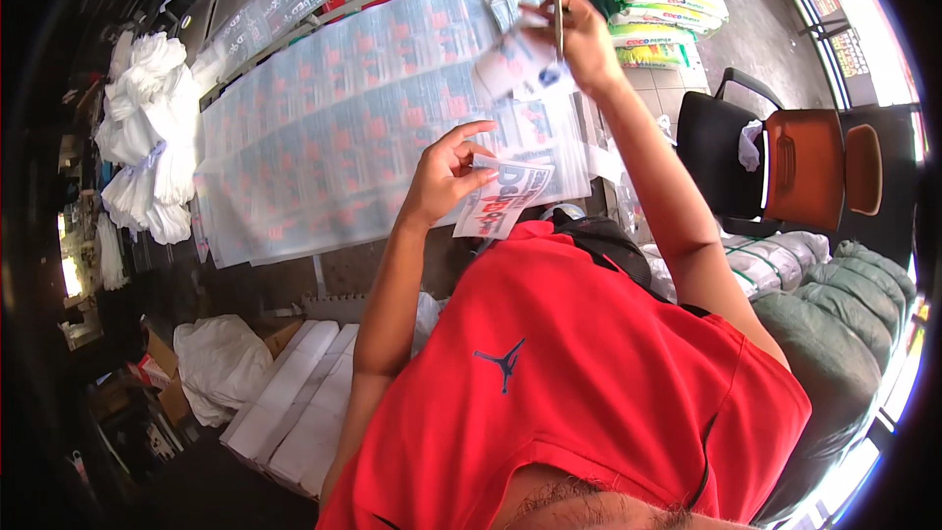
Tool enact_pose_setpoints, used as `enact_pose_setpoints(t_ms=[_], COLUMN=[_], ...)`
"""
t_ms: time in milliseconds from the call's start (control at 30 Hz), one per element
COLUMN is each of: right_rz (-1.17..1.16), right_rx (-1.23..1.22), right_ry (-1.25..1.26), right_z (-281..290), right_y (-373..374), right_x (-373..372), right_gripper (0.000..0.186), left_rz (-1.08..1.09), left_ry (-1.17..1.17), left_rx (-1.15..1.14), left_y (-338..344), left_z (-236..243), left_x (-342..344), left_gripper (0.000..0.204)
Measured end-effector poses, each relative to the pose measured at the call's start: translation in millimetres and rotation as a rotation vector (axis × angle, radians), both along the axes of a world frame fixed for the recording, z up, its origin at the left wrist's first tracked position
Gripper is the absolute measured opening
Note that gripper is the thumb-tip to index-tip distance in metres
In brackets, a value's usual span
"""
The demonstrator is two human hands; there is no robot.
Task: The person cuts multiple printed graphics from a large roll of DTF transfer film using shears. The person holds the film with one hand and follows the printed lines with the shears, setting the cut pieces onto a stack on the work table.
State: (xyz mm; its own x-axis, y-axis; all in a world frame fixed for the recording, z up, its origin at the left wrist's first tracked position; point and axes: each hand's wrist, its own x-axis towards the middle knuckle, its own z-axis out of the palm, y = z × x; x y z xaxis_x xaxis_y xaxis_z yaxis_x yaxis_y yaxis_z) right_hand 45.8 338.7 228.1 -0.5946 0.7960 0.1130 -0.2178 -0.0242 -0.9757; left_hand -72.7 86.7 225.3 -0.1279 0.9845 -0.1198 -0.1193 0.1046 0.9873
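My left hand (pixel 444 177) is raised over the near edge of a table, fingers curled and thumb against the corner of a small printed plastic sheet (pixel 512 198). That sheet is whitish with red and dark lettering and hangs close to my red shirt. Farther off and to the right, my right hand (pixel 579 39) is closed by a blurred white and blue printed plastic piece (pixel 515 67), seemingly gripped at its top. A thin metal bar (pixel 558 0) crosses in front of its fingers. Beyond that hand lies a small stack of similar printed pieces (pixel 510 2).
Long translucent printed film (pixel 324 128) covers the table. White plastic bundles (pixel 147 137) hang at left. Green and yellow sacks (pixel 662 0) are piled at far right, near a black and brown chair (pixel 785 157). Grey-green wrapped bales (pixel 834 324) and white boxes (pixel 294 393) flank me.
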Motion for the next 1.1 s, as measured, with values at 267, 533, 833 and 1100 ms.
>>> enact_pose_setpoints(t_ms=[267, 533, 833, 1100], right_rz=[-0.197, -0.484, -0.473, -0.398], right_rx=[0.105, -0.186, -0.037, -0.188], right_ry=[0.1, -0.437, -0.855, -0.644], right_z=[-3, -234, -204, -241], right_y=[79, 90, 85, 76], right_x=[1, 10, 28, 136], right_gripper=[0.039, 0.035, 0.052, 0.036], left_rz=[0.287, 0.318, 0.063, 0.558], left_ry=[-0.144, -0.193, 0.165, 0.633], left_rx=[-0.13, -0.24, -0.273, -0.111], left_y=[-21, 21, 155, 316], left_z=[-17, -15, -17, -175], left_x=[13, 36, 11, -69], left_gripper=[0.041, 0.021, 0.013, 0.014])
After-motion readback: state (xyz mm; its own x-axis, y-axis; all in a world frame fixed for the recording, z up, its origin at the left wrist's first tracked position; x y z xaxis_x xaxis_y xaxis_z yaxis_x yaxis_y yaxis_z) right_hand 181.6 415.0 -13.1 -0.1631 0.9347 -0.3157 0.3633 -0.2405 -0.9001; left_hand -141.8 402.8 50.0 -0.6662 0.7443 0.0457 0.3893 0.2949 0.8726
